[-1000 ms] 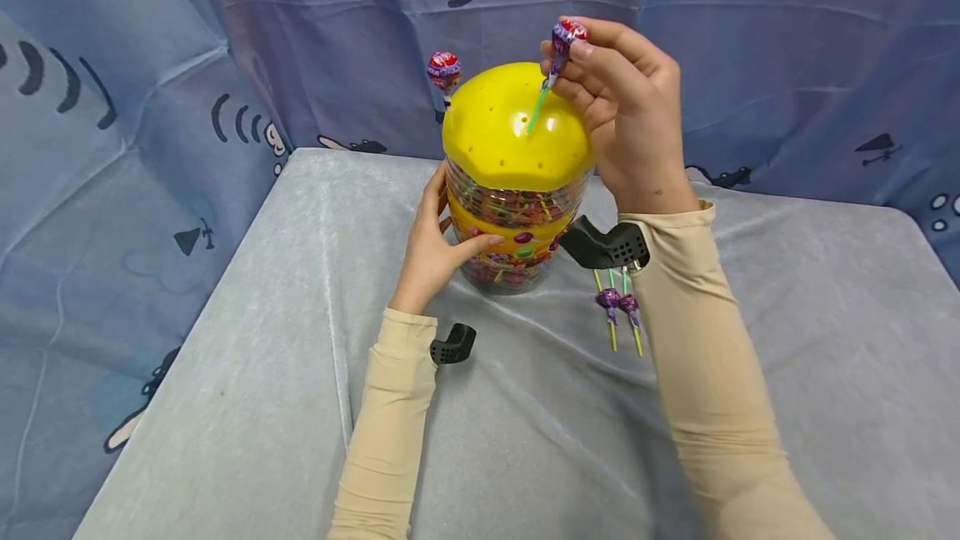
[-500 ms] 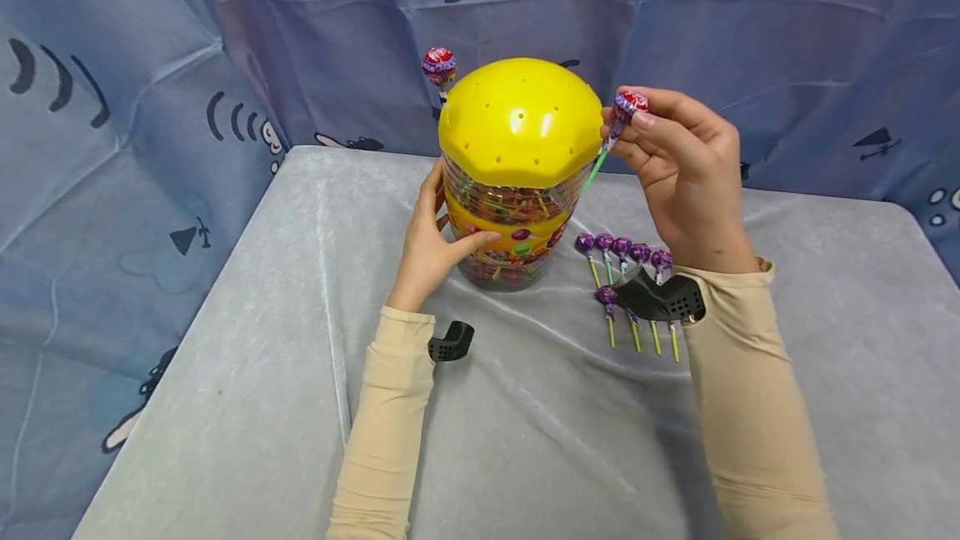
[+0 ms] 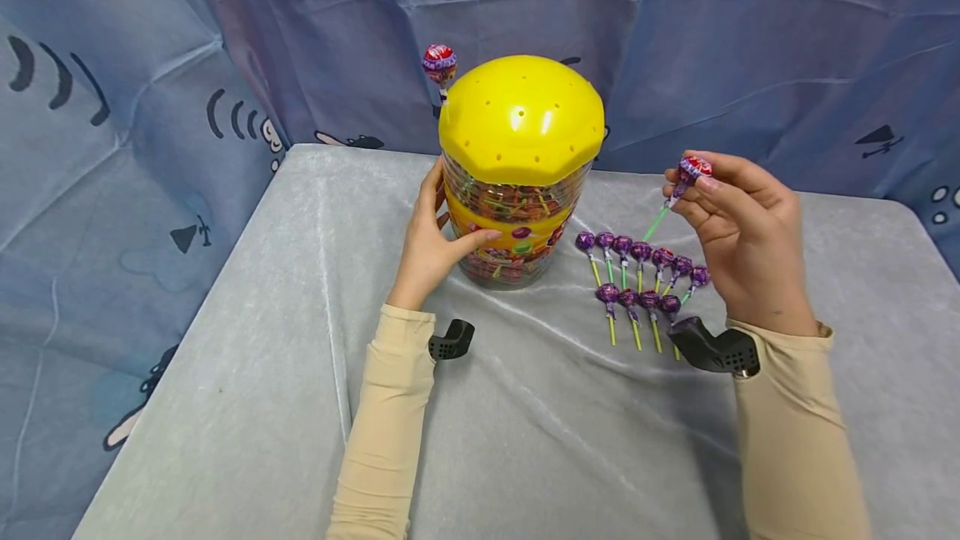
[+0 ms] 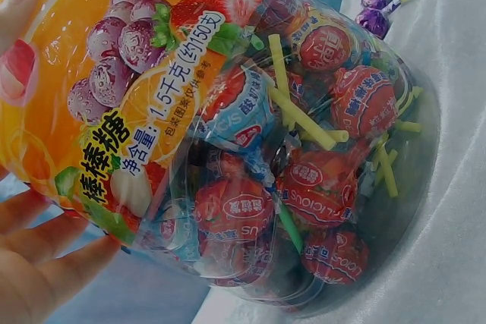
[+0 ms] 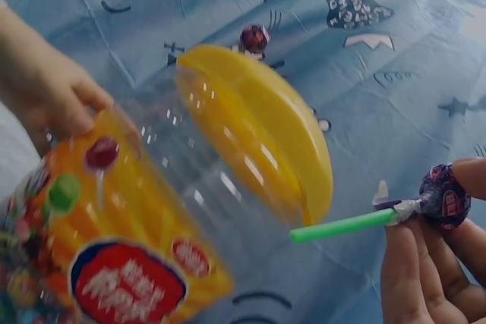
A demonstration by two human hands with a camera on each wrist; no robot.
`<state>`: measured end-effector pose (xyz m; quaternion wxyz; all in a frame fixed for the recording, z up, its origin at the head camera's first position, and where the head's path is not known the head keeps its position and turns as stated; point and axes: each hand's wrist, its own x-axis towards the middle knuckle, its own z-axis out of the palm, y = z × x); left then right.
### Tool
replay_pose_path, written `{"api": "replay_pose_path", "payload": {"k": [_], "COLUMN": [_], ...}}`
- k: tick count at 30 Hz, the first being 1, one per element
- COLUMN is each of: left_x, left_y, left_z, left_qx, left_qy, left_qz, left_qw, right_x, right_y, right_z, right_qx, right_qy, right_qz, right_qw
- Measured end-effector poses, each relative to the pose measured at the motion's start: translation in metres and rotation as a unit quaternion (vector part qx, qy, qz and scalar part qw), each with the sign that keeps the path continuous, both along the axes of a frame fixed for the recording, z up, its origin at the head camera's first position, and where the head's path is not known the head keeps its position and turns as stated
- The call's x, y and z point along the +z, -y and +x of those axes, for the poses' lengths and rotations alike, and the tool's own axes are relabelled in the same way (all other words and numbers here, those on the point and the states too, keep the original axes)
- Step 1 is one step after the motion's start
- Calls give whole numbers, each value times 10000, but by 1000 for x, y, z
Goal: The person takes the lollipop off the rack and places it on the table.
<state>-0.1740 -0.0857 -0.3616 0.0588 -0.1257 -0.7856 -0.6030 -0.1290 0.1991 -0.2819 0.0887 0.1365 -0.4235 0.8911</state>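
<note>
My left hand grips the side of a clear plastic candy jar, its thumb lying over the orange label. The jar has a domed yellow lid dotted with small holes. Wrapped lollipops fill its lower part, as the left wrist view shows up close. One lollipop stands up at the lid's left edge. To the right of the jar, my right hand pinches a purple-and-red wrapped lollipop by its head. Its green stick points down and to the left.
Several purple-wrapped lollipops lie in two rows on the grey cloth right of the jar, below the raised right hand. A blue patterned curtain hangs behind the table and along its left side.
My right hand has moved from over the lid, down and to the right, still holding the lollipop. The rows of lollipops on the cloth have come into view. My left hand stays on the jar.
</note>
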Motion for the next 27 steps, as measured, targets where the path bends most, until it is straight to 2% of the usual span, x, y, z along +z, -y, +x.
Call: {"api": "replay_pose_path", "payload": {"k": [8, 12, 19, 24, 27], "left_x": [-2, -2, -1, -2, -1], "left_y": [0, 0, 0, 0, 0], "left_z": [-2, -2, -2, -2, -2], "left_qx": [0, -15, -28, -39, -39], "left_qy": [-18, -15, -12, -23, -24], "left_qz": [6, 9, 45, 92, 104], "left_qw": [10000, 10000, 10000, 9999, 9999], "right_x": [-21, -30, -49, -63, -73], "right_y": [-23, -34, -53, -66, -74], "right_z": [15, 21, 28, 33, 35], "right_qx": [-261, -549, -1275, -1774, -1839], "right_qy": [272, 501, 758, 1105, 1364], "right_qz": [-270, -380, -789, -635, -495], "right_qw": [9989, 9965, 9858, 9759, 9722]}}
